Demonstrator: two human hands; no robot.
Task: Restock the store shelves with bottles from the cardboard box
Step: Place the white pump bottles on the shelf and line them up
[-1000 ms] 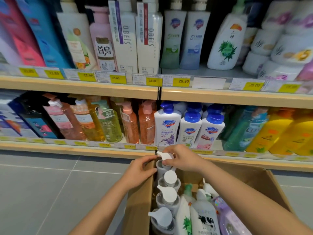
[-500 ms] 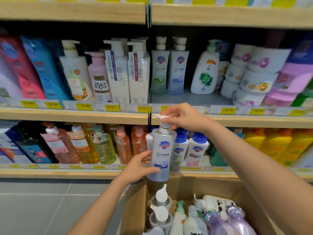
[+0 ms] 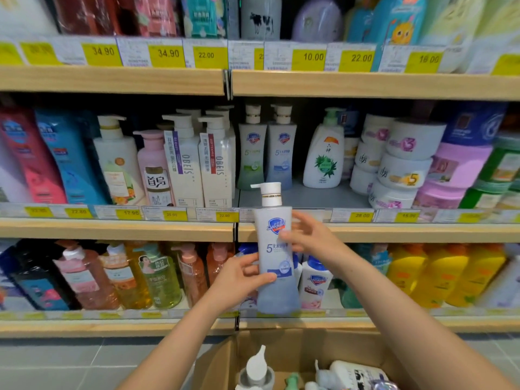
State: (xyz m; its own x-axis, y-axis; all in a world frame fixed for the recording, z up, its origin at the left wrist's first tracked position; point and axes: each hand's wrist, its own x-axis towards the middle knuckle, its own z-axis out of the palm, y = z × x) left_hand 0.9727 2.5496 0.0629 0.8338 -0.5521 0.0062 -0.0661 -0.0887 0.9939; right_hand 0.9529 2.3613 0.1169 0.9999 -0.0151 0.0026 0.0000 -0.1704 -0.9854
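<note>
A tall pale blue pump bottle point(image 3: 274, 294) with a white pump head is held upright in front of the middle shelf's edge point(image 3: 394, 232). My left hand point(image 3: 242, 280) grips its lower body from the left. My right hand point(image 3: 306, 237) rests its fingers on the bottle's upper label from the right. Two bottles of the same shape, one green point(image 3: 251, 153) and one blue point(image 3: 282, 153), stand at the back of the middle shelf just above. The open cardboard box point(image 3: 222, 364) sits below, with several pump bottles in it.
The grey shelf floor point(image 3: 304, 197) in front of the two matching bottles is bare. White OBEIS bottles point(image 3: 215, 164) stand to its left, a white aloe bottle point(image 3: 323, 156) and stacked tubs point(image 3: 402, 164) to its right. Yellow price tags line each shelf edge. Grey tiled floor lies at the left.
The blue bottle has risen from the box to the level of the middle shelf. My right hand left the pump head and now touches the label; my view tilted upward.
</note>
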